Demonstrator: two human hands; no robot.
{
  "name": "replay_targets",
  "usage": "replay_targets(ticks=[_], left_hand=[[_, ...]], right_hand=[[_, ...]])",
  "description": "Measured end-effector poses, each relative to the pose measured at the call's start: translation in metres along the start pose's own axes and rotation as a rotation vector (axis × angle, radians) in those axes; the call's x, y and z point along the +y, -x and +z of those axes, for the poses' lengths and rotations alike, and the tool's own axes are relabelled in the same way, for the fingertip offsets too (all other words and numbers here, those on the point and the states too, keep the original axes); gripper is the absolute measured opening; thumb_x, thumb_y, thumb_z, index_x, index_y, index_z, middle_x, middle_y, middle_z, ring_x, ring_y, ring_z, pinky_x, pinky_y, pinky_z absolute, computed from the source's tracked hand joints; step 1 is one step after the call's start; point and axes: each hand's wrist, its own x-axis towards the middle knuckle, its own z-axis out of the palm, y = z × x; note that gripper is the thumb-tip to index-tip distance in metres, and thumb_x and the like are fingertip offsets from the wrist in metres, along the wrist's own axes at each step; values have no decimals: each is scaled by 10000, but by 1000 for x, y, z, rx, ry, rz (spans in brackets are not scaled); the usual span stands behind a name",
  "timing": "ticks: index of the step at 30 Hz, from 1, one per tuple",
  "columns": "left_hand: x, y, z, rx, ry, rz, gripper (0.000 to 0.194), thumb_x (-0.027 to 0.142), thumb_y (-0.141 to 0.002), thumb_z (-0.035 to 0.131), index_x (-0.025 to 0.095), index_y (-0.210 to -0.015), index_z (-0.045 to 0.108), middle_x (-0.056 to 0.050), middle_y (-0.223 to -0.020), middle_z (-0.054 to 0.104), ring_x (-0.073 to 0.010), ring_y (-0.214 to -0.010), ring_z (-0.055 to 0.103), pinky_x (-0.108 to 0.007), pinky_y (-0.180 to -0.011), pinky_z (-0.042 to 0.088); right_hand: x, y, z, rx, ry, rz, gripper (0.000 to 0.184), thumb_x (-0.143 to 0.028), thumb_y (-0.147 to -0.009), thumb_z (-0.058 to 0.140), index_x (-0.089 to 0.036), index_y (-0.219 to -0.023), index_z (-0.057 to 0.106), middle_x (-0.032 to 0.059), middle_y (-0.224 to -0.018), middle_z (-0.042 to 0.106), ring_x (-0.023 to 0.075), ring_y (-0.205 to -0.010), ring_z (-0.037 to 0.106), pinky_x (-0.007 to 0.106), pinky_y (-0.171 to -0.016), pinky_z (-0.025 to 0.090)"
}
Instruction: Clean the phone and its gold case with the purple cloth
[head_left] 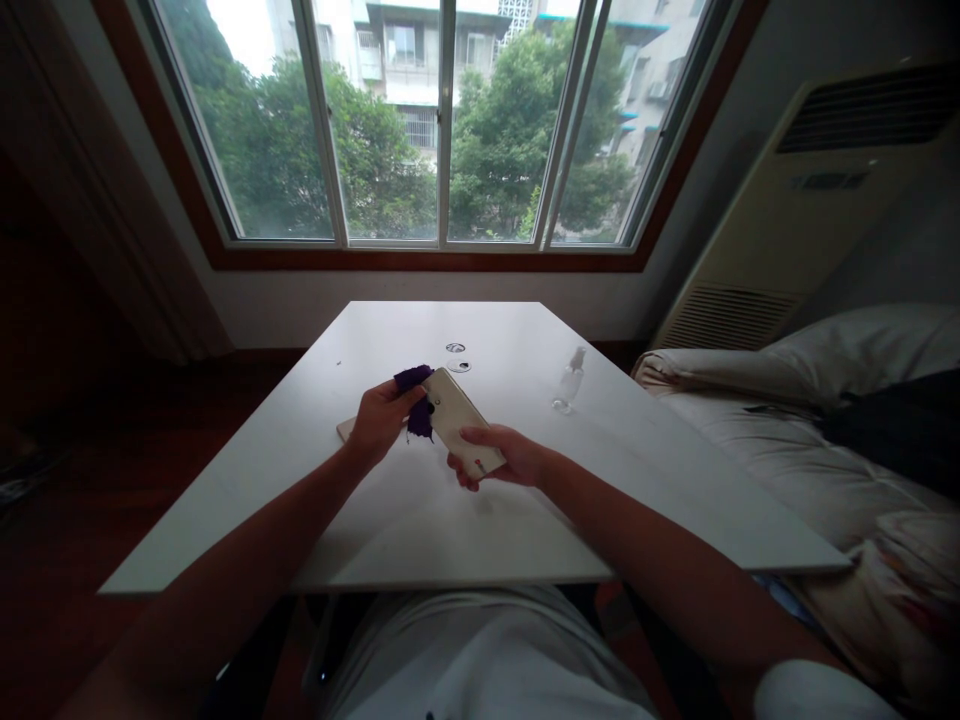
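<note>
A pale gold smartphone [463, 420] is tilted above the table, its back with the camera facing me. My right hand [501, 455] is closed around its lower end, thumb across the back. At the phone's upper left edge, my left hand [381, 415] pinches a dark purple cloth [420, 418] that touches the phone by the camera. Part of the cloth hangs below the left fingers. Behind my left hand a flat, light-coloured object [346, 429] lies on the table, mostly hidden.
On the white table [450, 550] stand a clear spray bottle [570, 382] at right and two small round items, a dark-patterned one [455, 348] and a white one [459, 366], farther back. A sofa [720, 400] borders the table's right side. A window lies beyond.
</note>
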Motion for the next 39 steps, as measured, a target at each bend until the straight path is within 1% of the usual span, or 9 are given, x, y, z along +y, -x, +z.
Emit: replay_targets(ticks=[5, 10, 12, 15, 19, 23, 27, 33, 39], left_hand=[[-9, -2, -4, 15, -115, 51, 458, 421, -671, 892, 120, -1002, 796, -71, -845, 749, -155, -681, 662, -291, -648, 565], [-8, 2, -3, 13, -207, 110, 400, 423, -713, 862, 129, -977, 803, -43, -770, 722, -139, -631, 618, -251, -569, 500], [-5, 4, -2, -3, -219, 139, 398, 429, -749, 833, 147, -1027, 797, -45, -821, 734, -156, -696, 639, -252, -602, 504], [-1, 8, 0, -62, -230, 182, 444, 452, -818, 770, 170, -1162, 759, -75, -963, 757, -195, -843, 679, -287, -713, 540], [2, 11, 1, -129, -289, 301, 461, 464, -895, 689, 164, -1244, 721, -139, -1205, 721, -239, -1024, 676, -344, -873, 543], [4, 12, 1, -195, -403, 380, 391, 431, -956, 611, 169, -1220, 731, -144, -1249, 699, -273, -1129, 648, -380, -923, 534], [6, 11, 1, -265, -617, 524, 271, 372, -958, 607, 208, -1083, 783, -112, -1143, 729, -283, -1172, 629, -436, -1064, 460], [1, 7, -3, -332, -828, 641, 223, 352, -940, 632, 266, -1073, 790, -97, -1131, 746, -293, -1177, 637, -473, -1125, 399], [0, 9, -1, -502, -1000, 701, 295, 350, -976, 581, 264, -1209, 740, -90, -1225, 726, -280, -1208, 638, -499, -1160, 356]], right_hand=[[-1, 1, 5, 64, 99, -17, 477, -508, -855, 720, -132, -1096, 551, 83, -849, 671, 213, -696, 691, 281, -541, 542], [-2, 1, 13, 99, 204, -23, 574, -533, -819, 756, -175, -1183, 495, 37, -799, 651, 196, -661, 673, 265, -516, 520], [-2, -1, 15, 156, 268, -35, 660, -539, -797, 774, -181, -1262, 473, 29, -805, 648, 183, -647, 659, 251, -503, 495], [1, -5, 17, 327, 405, -67, 884, -552, -768, 802, -190, -1450, 372, 30, -850, 654, 154, -629, 623, 236, -499, 437], [6, -7, 12, 532, 631, -155, 1122, -597, -724, 826, -196, -1577, 218, 38, -933, 655, 169, -743, 619, 283, -639, 466], [8, -4, 8, 701, 888, -246, 1100, -641, -740, 785, -219, -1590, 227, 44, -982, 640, 210, -857, 616, 355, -800, 472], [8, -1, 6, 843, 1055, -290, 1040, -599, -755, 773, -257, -1586, 250, 55, -1038, 632, 225, -867, 613, 371, -826, 464], [6, 1, 8, 908, 1185, -273, 1023, -532, -753, 775, -268, -1587, 245, 81, -1078, 651, 265, -887, 630, 367, -779, 460], [6, 1, 10, 926, 1236, -280, 1021, -510, -762, 776, -277, -1594, 233, 108, -1122, 659, 279, -902, 634, 381, -805, 463]])
